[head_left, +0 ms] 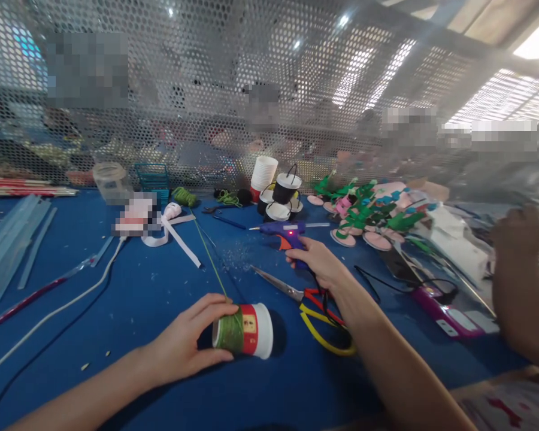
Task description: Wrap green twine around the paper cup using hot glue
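Note:
On its side lies a paper cup [257,332], red and white, with green yarn [230,333] wound round its base end. The thumb and fingers of my left hand [202,332] are closed on that wound end. A strand of the yarn runs from the cup up to a green ball of yarn [185,197] at the back. My right hand [317,258] grips the handle of a blue glue gun [282,228] with an orange trigger and a lit red light. Its nozzle points left, and a clear glue stick [318,225] sticks out behind. Scissors [326,320] with red and yellow handles lie below my right hand.
White ribbon [179,239] and clear glue sticks [13,245] lie to the left. Stacked white cups [264,172], small black buckets [285,190] and green craft plants [363,209] stand behind. A purple power strip [449,311] and another person's arm [518,281] are at right.

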`<action>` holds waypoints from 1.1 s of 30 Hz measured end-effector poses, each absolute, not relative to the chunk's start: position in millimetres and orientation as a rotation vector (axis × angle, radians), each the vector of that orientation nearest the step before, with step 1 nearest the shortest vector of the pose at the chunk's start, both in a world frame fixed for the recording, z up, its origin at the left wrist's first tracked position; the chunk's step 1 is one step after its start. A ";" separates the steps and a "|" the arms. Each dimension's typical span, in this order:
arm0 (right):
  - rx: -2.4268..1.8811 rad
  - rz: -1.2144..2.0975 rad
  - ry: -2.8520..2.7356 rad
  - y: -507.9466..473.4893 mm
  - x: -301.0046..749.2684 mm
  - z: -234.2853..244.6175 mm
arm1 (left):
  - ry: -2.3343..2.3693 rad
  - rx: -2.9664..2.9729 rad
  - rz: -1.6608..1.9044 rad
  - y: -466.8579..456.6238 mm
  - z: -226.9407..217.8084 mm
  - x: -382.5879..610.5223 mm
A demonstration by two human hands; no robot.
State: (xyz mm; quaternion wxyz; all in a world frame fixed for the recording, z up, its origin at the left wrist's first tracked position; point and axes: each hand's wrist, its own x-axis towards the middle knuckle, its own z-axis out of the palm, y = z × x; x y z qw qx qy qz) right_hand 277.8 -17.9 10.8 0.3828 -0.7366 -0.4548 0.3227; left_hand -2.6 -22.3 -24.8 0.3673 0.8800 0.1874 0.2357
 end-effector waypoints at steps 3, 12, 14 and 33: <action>-1.688 0.976 -1.114 -36.4 269.6 23.4 | 0.521 2.264 0.628 -19.2 -23.0 -2.6; -1.639 1.154 -1.386 -71.9 237.8 33.6 | 0.613 2.272 0.727 -5.2 -21.4 -1.9; -1.749 1.132 -1.371 -75.7 235.3 33.3 | 0.620 2.280 0.717 -2.9 -22.2 -2.5; -1.740 0.752 -1.849 -88.8 238.0 23.5 | 0.609 2.278 0.749 2.8 -23.4 -3.2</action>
